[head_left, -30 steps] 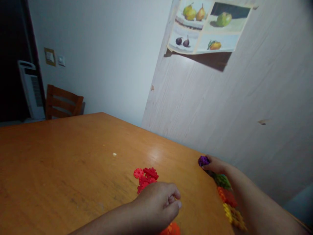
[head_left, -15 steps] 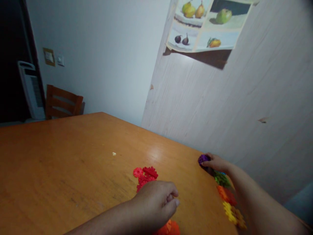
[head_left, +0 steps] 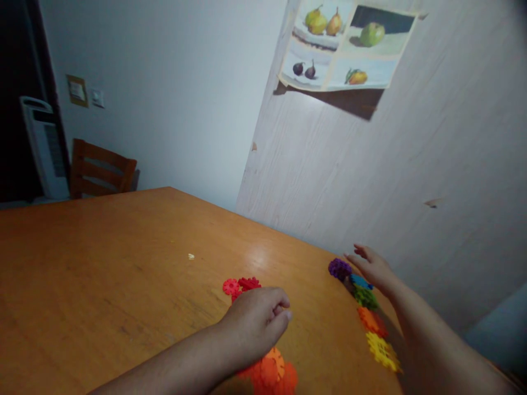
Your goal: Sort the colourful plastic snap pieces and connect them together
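My right hand (head_left: 373, 267) is raised just right of the purple gear-shaped plastic pieces (head_left: 340, 269), fingers apart and holding nothing. Below it, small piles run along the table's right edge: blue pieces (head_left: 361, 282), green pieces (head_left: 366, 298), orange pieces (head_left: 372, 321) and yellow pieces (head_left: 383, 351). My left hand (head_left: 261, 321) is curled closed over the middle of the table, and its palm is hidden, so any held thing cannot be made out. Red pieces (head_left: 249, 283) show beyond it, partly covered. Nearer me lies a heap of orange-red pieces (head_left: 274, 376), partly behind the left wrist.
The wooden table (head_left: 123, 247) meets the wall along its far right side. A small pale scrap (head_left: 191, 257) lies on it. Behind stand a wooden chair (head_left: 102, 170) and a white upright appliance (head_left: 47, 148). A sheet of fruit pictures (head_left: 348, 46) hangs on the wall.
My right hand has let go of the purple pieces and lifted up and to the right, uncovering the blue ones. My left hand has shifted slightly up and left, still curled.
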Available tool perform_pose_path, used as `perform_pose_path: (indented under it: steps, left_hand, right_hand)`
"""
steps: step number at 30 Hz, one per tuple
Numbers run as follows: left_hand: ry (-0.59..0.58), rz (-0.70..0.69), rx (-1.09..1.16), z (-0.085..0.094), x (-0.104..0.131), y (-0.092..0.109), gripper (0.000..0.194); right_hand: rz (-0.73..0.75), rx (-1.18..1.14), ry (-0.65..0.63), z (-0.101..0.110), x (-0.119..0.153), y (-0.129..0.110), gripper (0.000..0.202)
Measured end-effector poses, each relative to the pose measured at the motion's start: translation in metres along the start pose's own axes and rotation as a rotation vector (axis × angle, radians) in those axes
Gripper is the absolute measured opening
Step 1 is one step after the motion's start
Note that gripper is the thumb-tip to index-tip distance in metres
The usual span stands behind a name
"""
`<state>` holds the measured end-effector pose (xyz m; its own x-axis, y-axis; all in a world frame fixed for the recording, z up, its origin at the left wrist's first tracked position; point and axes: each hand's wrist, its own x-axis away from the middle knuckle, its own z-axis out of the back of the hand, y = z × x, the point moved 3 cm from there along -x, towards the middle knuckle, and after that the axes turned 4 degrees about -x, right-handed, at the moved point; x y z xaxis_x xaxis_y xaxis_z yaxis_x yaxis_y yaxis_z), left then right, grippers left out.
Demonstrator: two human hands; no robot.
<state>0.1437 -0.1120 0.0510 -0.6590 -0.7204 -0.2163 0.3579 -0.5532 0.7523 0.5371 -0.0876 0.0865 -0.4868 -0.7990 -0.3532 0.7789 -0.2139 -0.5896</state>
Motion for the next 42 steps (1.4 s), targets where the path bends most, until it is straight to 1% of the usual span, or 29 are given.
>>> perform_pose_path:
  steps: [3, 5, 8, 10, 12, 15, 17, 19, 21, 23, 26, 30, 32, 34, 38, 40, 42]
  left_hand:
    - [0.056, -0.022, 0.009, 0.003, -0.004, -0.002, 0.024]
    - [0.094, -0.028, 0.024, 0.007, -0.007, -0.004, 0.023]
    - [0.155, -0.032, 0.055, 0.012, -0.013, -0.008, 0.022]
    - [0.206, -0.023, 0.088, 0.016, -0.017, -0.012, 0.022]
    - [0.238, 0.010, 0.135, 0.020, -0.022, -0.018, 0.021]
    - [0.322, 0.082, 0.233, 0.033, -0.029, -0.030, 0.022]
    - [0.409, 0.110, 0.294, 0.044, -0.033, -0.037, 0.023]
    - [0.507, 0.123, 0.366, 0.056, -0.036, -0.044, 0.024]
    - [0.582, 0.147, 0.438, 0.065, -0.037, -0.051, 0.024]
    - [0.617, 0.187, 0.449, 0.069, -0.038, -0.059, 0.023]
    - [0.590, 0.245, 0.323, 0.068, -0.040, -0.070, 0.019]
    - [0.447, 0.243, 0.145, 0.056, -0.042, -0.083, 0.002]
    - [0.370, 0.213, 0.077, 0.049, -0.042, -0.087, 0.008]
    - [0.303, 0.190, 0.002, 0.044, -0.040, -0.088, 0.013]
    - [0.204, 0.172, -0.173, 0.042, -0.037, -0.082, 0.011]
    - [0.156, 0.195, -0.239, 0.043, -0.037, -0.080, 0.010]
    - [0.071, 0.246, -0.225, 0.042, -0.038, -0.081, 0.007]
  right_hand:
    - [0.045, -0.120, 0.091, 0.010, 0.032, -0.019, 0.052]
    - [0.085, -0.162, 0.086, 0.011, 0.061, -0.032, 0.046]
    - [0.092, -0.227, 0.005, 0.004, 0.109, -0.049, 0.045]
    - [0.097, -0.254, -0.081, -0.003, 0.140, -0.063, 0.047]
    - [0.104, -0.247, -0.146, -0.011, 0.168, -0.078, 0.050]
    - [0.104, -0.205, -0.193, -0.022, 0.205, -0.102, 0.052]
    - [0.100, -0.232, -0.171, -0.028, 0.222, -0.115, 0.050]
    - [0.103, -0.287, -0.167, -0.035, 0.232, -0.123, 0.047]
    - [0.103, -0.329, -0.185, -0.044, 0.235, -0.125, 0.043]
    - [0.108, -0.337, -0.195, -0.054, 0.234, -0.121, 0.041]
    - [0.124, -0.262, -0.217, -0.066, 0.233, -0.110, 0.041]
    - [0.155, -0.118, -0.308, -0.075, 0.238, -0.100, 0.037]
    - [0.173, -0.102, -0.333, -0.075, 0.240, -0.100, 0.035]
    - [0.178, -0.120, -0.347, -0.074, 0.239, -0.099, 0.035]
    - [0.175, -0.168, -0.354, -0.074, 0.236, -0.098, 0.035]
    - [0.175, -0.186, -0.349, -0.073, 0.236, -0.098, 0.035]
    - [0.177, -0.206, -0.345, -0.073, 0.236, -0.100, 0.034]
